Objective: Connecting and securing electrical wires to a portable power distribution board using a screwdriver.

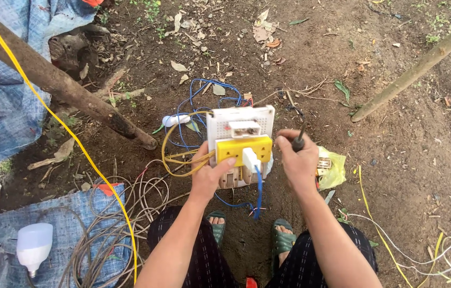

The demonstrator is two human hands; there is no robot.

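My left hand (210,173) grips the lower left of a white perforated electrical board (220,120) held above bare soil. My thumb lies along the bottom of a yellow socket block (236,148) mounted on it. A white switch unit (244,128) sits above the yellow block and a white plug (250,159) with a blue wire (258,192) hangs from it. My right hand (297,160) is closed on a dark-handled screwdriver (299,140), just right of the board. Yellow and blue wires (182,152) loop out from behind the board's left side.
A thick wooden pole (60,85) slants across the upper left and a thinner one (417,66) at the upper right. A white bulb (33,246) and coiled grey cable (102,234) lie on blue tarp at lower left. A yellow bag (334,168) lies right of my hand.
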